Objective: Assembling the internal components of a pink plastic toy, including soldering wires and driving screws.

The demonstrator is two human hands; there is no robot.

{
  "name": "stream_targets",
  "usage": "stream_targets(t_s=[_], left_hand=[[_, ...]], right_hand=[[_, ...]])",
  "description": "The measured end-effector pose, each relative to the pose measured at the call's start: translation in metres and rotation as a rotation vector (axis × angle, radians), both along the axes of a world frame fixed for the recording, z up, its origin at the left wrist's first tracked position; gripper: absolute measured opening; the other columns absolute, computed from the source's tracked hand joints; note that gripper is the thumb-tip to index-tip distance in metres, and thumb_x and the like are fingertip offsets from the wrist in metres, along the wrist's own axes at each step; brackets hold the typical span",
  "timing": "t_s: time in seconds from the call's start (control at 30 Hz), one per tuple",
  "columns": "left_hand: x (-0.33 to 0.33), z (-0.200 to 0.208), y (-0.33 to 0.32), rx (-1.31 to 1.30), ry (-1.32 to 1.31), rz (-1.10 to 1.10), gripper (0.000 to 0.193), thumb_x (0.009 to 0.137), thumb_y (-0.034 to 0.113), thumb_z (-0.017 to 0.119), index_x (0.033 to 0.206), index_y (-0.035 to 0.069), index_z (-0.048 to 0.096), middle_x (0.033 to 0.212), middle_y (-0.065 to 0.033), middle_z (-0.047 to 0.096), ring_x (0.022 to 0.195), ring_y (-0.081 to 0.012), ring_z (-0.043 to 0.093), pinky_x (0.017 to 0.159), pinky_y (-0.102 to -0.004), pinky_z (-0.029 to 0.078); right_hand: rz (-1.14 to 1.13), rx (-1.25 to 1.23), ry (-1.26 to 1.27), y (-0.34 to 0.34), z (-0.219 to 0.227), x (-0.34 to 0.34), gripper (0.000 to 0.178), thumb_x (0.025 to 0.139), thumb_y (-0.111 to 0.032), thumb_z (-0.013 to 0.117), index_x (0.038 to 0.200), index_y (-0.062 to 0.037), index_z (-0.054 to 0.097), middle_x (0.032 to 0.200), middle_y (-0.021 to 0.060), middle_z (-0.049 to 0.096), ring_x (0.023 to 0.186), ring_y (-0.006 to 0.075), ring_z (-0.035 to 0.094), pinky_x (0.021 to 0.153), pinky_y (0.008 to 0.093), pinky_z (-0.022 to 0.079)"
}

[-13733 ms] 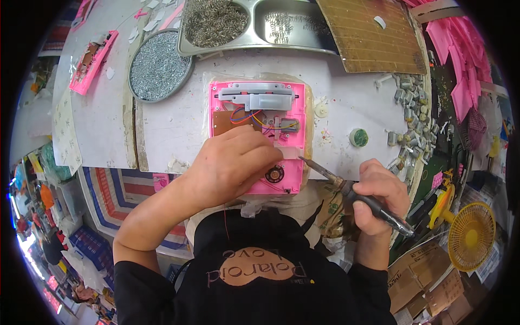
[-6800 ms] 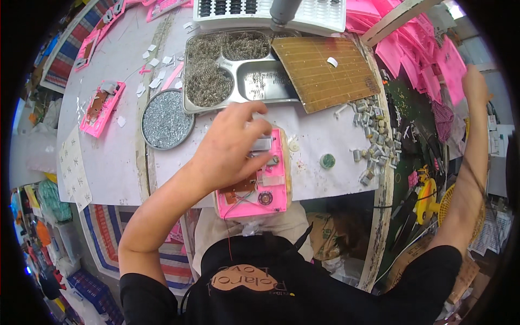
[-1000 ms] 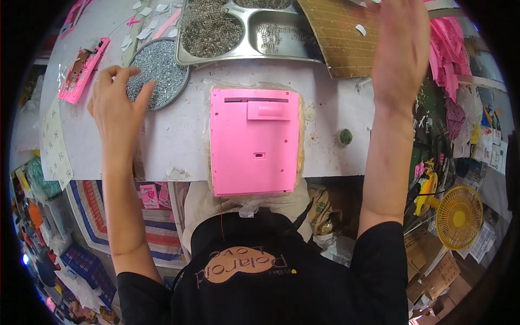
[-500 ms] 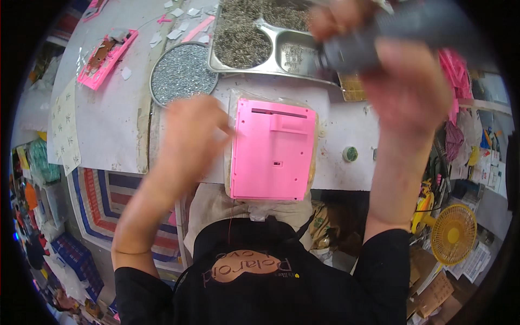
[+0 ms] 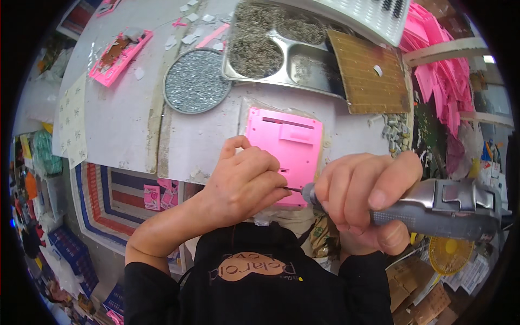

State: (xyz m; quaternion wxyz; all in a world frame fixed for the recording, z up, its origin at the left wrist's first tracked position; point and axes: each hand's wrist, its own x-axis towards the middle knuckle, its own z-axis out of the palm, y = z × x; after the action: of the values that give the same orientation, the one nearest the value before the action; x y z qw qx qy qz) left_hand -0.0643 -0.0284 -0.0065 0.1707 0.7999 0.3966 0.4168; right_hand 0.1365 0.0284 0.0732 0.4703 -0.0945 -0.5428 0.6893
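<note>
In the head view, a flat rectangular case of bright pink plastic [image 5: 290, 151] lay face-down or back-up (which could not be confirmed) at the near edge of the white-topped table [image 5: 119, 127], its lower end reaching past that edge. A clear plastic sheet [image 5: 245, 105] showed beneath its upper left corner. The right hand [image 5: 368, 200] was wrapped firmly around a grey cylindrical electric screwdriver [image 5: 439, 219] with a bright metal clip. Its thin dark metal bit [image 5: 293, 189] pointed left across the lower part of the case. The left hand [image 5: 244, 176] had its fingers curled and drawn together at the bit's end; whether they gripped the bit, a small part or nothing could not be determined. Progress, as judged: the case's broad panel was in place, covering whatever lay within; fastening appeared under way and incomplete. A small dark hole [image 5: 307, 161] was visible near the right side of the panel, but seated fasteners could not be verified, and the lower left corner was hidden by the left hand. Stock remained plentiful: small silvery metal screws [image 5: 197, 81] filled a round grey-rimmed tray beyond the case's upper left corner. Toward the table's far left corner, an open pink plastic housing with a brown board [image 5: 120, 57] lay uncovered.
</note>
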Motion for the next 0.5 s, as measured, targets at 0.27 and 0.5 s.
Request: stream_targets(t_s=[0.27,0.5], left_hand=[[-0.015,0.012,0.010,-0.011,0.155,-0.115,0.023,0.074,0.017,0.085,0.090,0.010,0.069,0.094,-0.0033,0.060,0.087,-0.0218,0.061,0.086,-0.0440,0.043],[-0.117,-0.029,0.080,-0.160,0.504,0.651,0.020,0.084,0.027,0.079,0.098,0.013,0.078,0.106,-0.0050,0.066,0.107,-0.0270,0.061,0.095,-0.0496,0.040]], right_hand=[[0.012,-0.013,-0.037,0.003,-0.002,-0.015,0.032,0.096,-0.033,0.072,0.108,-0.0116,0.051,0.059,-0.0036,0.054,0.046,0.0122,0.050,0.053,0.0308,0.043],[-0.127,-0.091,-0.098,0.006,-0.010,0.002,0.040,0.092,-0.034,0.079,0.109,-0.0096,0.052,0.065,-0.0005,0.051,0.058,0.0153,0.053,0.062,0.0330,0.043]])
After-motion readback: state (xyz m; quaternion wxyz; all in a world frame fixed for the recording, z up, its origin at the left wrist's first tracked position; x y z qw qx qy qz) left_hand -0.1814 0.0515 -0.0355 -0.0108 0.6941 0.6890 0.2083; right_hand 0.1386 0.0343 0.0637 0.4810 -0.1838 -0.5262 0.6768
